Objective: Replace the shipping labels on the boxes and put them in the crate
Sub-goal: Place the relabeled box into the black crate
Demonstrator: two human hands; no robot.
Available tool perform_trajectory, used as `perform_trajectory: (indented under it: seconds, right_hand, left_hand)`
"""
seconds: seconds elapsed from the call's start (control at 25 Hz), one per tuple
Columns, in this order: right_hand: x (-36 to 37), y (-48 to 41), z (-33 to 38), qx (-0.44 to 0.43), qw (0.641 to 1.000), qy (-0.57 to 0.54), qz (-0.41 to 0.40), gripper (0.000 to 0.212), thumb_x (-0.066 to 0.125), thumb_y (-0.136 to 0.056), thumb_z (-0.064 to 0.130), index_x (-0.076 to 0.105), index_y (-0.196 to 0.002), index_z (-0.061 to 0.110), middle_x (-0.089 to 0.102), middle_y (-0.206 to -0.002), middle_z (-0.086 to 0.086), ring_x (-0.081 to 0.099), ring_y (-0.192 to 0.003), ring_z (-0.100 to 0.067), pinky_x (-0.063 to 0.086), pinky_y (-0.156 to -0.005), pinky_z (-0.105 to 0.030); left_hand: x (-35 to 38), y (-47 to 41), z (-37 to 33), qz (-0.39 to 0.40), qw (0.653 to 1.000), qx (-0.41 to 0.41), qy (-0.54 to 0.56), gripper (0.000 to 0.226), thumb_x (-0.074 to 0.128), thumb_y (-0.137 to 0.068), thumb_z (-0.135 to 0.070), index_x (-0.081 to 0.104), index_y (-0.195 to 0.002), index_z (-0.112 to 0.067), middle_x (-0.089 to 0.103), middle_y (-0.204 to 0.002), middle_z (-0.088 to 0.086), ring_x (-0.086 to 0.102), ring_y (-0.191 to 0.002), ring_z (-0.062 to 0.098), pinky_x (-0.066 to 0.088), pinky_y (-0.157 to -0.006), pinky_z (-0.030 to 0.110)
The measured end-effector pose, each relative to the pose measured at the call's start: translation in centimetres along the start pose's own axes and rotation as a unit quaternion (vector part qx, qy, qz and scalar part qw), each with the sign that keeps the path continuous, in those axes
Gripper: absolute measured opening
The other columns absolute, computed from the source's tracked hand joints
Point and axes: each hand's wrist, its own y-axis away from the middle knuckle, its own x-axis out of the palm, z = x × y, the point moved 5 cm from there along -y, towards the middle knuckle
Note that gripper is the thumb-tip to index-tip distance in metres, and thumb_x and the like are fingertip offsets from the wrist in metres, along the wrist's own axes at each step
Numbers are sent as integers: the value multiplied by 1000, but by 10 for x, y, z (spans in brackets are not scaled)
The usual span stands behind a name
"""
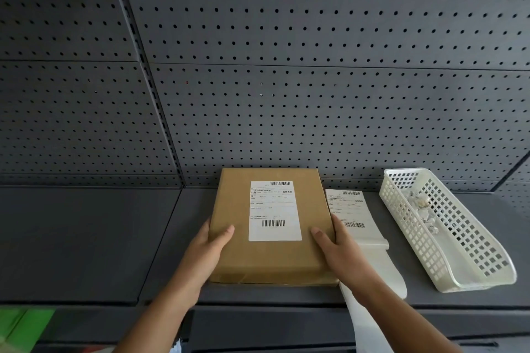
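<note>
A flat brown box (pixel 272 261) lay on the dark grey shelf (pixel 86 238), its far end up against the pegboard (pixel 286 66) at the back and its near end close to the shelf's front edge. A white label (pixel 274 210) with barcodes at its top and bottom was stuck flat on the box's upper face, right of the middle.

The left hand (pixel 208 249) gripped the box's left edge, thumb laid over the top face and the fingers hidden down the side. The right hand (pixel 339 249) gripped the right edge the same way, thumb on top, fingers out of sight.

Just beside the box on the right lay a strip of labels (pixel 348 209), one printed label showing at its far end; the strip's blank tail ran toward the person, under the right forearm, and hung over the shelf's front edge. Further right stood a white basket (pixel 473 285), set at an angle, with crumpled paper scraps (pixel 421 202) in its far end. A blurred green thing (pixel 20 327) showed below the shelf at lower left; I could not tell what it was.
</note>
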Motion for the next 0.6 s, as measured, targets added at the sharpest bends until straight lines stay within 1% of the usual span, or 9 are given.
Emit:
perform_trajectory:
  seconds: [0.04,0.12,0.2,0.28,0.32,0.44,0.6]
  right_hand:
    - [0,0,-1,7,1000,-6,-6,64,54,-94,51,28,-151,35,54,-138,11,55,-121,-13,44,-107,-41]
    - [-3,4,3,13,999,-28,-11,60,53,-95,48,31,-149,35,55,-137,11,55,-120,-13,45,-107,-41]
    - [-12,15,14,10,998,-52,-25,56,53,-97,44,32,-148,36,55,-135,14,55,-118,-10,46,-103,-35]
    - [-27,28,28,-11,996,-70,-53,49,52,-98,42,34,-144,42,57,-129,18,56,-112,-2,46,-91,-27]
    - [-37,36,35,-26,994,-76,-73,48,52,-98,41,35,-142,45,58,-127,21,56,-110,1,46,-89,-25]
    - [-72,55,47,-54,987,-75,-135,48,52,-97,43,36,-142,45,56,-126,25,55,-112,1,46,-94,-29]
    - [-131,86,43,-55,969,-70,-229,56,51,-97,45,27,-148,43,51,-129,18,53,-116,-10,45,-102,-39]
  left_hand:
    - [0,0,0,-10,1000,10,16,34,63,-95,-45,57,-128,-46,70,-120,-21,65,-113,6,50,-94,31]
    - [2,3,-3,-19,999,26,32,30,64,-95,-40,60,-124,-43,72,-112,-22,67,-108,5,51,-90,30]
    - [4,11,-16,-16,998,46,46,29,63,-96,-40,59,-124,-45,72,-112,-24,67,-104,0,51,-89,28]
    - [8,19,-35,-13,995,78,58,30,62,-97,-38,58,-125,-46,71,-112,-25,67,-100,-6,49,-86,26]
    - [12,22,-48,-8,993,99,60,30,62,-97,-36,58,-126,-45,71,-112,-25,67,-100,-7,49,-86,25]
    - [32,28,-85,21,986,149,70,32,62,-97,-34,58,-127,-44,71,-114,-26,66,-102,-7,48,-90,26]
    - [86,38,-131,90,973,203,61,33,61,-98,-32,58,-130,-42,70,-117,-24,66,-107,-4,49,-94,29]
